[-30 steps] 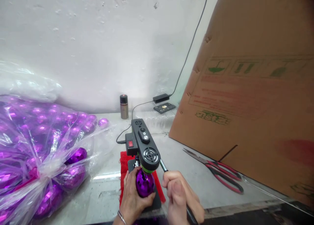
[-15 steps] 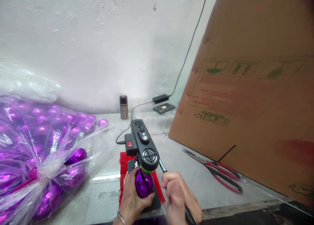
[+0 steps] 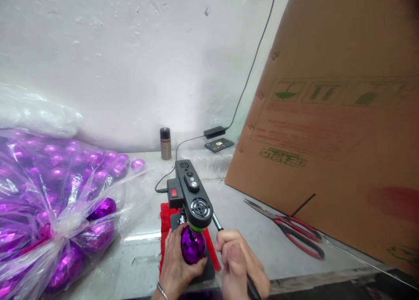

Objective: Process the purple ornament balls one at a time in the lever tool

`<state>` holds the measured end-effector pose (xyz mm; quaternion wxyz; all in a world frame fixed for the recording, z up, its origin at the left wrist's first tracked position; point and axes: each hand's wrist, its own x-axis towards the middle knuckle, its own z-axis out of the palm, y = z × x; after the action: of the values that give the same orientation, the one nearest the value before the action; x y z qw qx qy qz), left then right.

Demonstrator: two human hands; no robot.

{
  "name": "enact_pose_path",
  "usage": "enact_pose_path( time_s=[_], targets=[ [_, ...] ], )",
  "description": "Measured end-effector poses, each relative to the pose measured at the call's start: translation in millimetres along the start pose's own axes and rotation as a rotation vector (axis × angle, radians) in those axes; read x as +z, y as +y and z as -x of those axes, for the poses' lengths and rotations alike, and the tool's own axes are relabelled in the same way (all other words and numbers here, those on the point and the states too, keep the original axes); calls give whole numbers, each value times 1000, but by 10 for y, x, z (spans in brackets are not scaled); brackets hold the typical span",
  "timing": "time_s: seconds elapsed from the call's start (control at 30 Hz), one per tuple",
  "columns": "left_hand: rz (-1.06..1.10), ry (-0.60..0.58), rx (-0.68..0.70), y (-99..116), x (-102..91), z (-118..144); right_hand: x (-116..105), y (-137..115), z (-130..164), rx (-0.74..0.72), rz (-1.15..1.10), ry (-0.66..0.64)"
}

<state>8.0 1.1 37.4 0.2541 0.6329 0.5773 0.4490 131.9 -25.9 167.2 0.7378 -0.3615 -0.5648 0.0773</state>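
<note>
Almost nothing differs from half a second ago: the left hand (image 3: 175, 265) stays cupped around the purple ball (image 3: 192, 246) at bottom centre, its fingers pressed against the ball, and the right hand (image 3: 240, 265) keeps its fingers curled tight around the lever (image 3: 216, 222). The ball is glossy, faceted and deep purple, sitting under the head of the small black machine (image 3: 191, 195) on a red cloth (image 3: 166, 217). To the left lies a clear bag (image 3: 49, 204) of similar balls, to the right red-handled scissors (image 3: 288, 228) on the desk (image 3: 140, 256) before a leaning cardboard sheet (image 3: 334, 116); the machine's head hides the ball's top.
</note>
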Motion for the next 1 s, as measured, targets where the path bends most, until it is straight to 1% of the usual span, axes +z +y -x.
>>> enact_pose_path(
  time_s=[0.17, 0.43, 0.6, 0.83, 0.9, 1.0],
  targets=[
    [-21, 6, 20, -12, 2, -9, 23, 4, -11, -9, 1, 10],
    [-2, -29, -30, 26, -21, -22, 32, 12, -20, -47, 19, 22],
    [-8, -34, -45, 45, -37, -30, 15, -19, -37, -17, 52, 11],
    [1, -38, -45, 55, -49, -45, 74, 28, 54, -23, 45, 70],
    [-6, -34, -40, 53, -52, -43, 88, 14, 29, -17, 43, 83],
    [-23, -40, -41, 51, -56, -53, 105, -77, -106, 34, 47, 58]
  ],
)
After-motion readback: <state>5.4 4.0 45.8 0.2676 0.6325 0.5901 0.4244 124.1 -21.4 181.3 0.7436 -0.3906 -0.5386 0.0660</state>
